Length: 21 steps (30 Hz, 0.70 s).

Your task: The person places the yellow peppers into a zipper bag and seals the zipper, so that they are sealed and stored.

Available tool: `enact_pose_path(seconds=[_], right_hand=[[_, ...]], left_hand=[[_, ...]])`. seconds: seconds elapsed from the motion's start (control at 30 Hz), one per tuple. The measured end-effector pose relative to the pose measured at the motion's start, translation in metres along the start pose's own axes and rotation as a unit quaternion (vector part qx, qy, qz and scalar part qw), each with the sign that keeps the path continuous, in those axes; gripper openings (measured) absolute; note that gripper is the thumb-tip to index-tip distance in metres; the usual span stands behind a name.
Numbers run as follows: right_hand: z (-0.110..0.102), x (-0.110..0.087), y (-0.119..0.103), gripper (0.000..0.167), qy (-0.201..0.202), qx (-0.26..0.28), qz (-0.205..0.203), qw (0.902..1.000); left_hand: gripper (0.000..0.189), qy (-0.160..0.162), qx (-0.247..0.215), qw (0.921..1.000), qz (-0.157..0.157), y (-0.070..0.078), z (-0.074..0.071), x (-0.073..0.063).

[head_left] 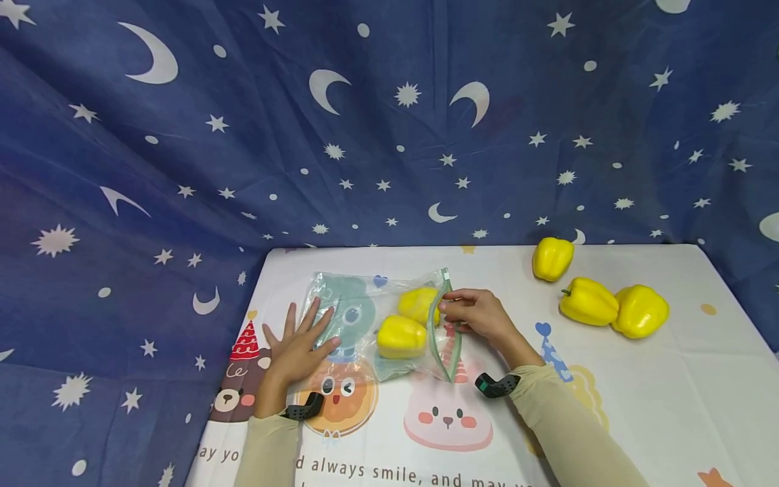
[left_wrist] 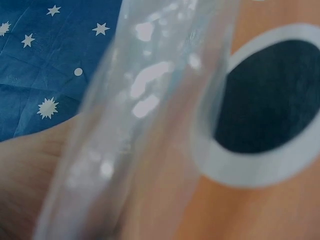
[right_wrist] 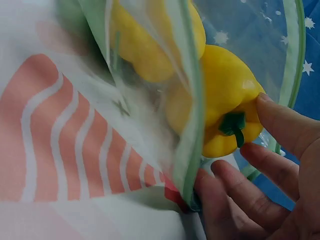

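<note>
A clear plastic bag [head_left: 368, 318] is laid on the surface [head_left: 706, 399], its green-edged mouth [head_left: 433, 333] parted and turned toward three o'clock. In that half of the bag two yellow bell peppers are enclosed: a near pepper [head_left: 402, 337], and a far pepper [head_left: 417, 304] at its one o'clock, close together. At the mouth, the far pepper's stem end is touched by the right hand [head_left: 483, 314], whose fingers are set apart and lightly bent. The bag's nine o'clock end is covered by the left hand [head_left: 299, 348], its fingers spread wide. Between two and three o'clock, well apart from the bag, a lone pepper [head_left: 552, 259] is seen; at three, a pair of peppers [head_left: 641, 311] is placed side by side. At twelve, a blue cloth [head_left: 389, 135] is hung, patterned with pale moons and stars.
</note>
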State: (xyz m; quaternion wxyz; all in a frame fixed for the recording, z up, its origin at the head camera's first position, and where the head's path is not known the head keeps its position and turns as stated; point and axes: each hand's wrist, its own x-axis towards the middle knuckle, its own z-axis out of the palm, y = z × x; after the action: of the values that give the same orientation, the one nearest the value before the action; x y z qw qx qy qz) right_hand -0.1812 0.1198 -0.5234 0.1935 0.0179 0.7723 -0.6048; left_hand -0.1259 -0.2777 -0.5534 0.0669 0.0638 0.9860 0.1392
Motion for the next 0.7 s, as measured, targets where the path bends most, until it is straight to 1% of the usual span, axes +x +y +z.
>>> enact_pose_path(seconds=[0.17,0.27,0.43,0.57,0.7], right_hand=[[0.004,-0.001,0.001,0.05,0.009,0.002,-0.009,0.9999],[0.005,-0.001,0.001,0.049,0.016,-0.012,-0.014,0.9997],[0.008,-0.002,0.0,0.048,0.037,-0.035,-0.005,0.9987],[0.011,-0.002,-0.002,0.048,0.055,-0.059,0.0,0.9968],[0.014,-0.002,-0.001,0.045,0.063,-0.079,-0.002,0.9949]], left_hand=[[0.075,-0.004,0.003,1.0,-0.002,0.002,-0.001,-0.001],[0.075,-0.007,0.004,0.9999,-0.005,0.002,-0.001,-0.001],[0.076,-0.01,0.005,0.9999,-0.007,0.002,-0.001,-0.001],[0.076,-0.008,0.004,0.9999,-0.006,0.002,0.0,0.0],[0.076,-0.006,0.003,1.0,-0.005,0.003,-0.001,0.0]])
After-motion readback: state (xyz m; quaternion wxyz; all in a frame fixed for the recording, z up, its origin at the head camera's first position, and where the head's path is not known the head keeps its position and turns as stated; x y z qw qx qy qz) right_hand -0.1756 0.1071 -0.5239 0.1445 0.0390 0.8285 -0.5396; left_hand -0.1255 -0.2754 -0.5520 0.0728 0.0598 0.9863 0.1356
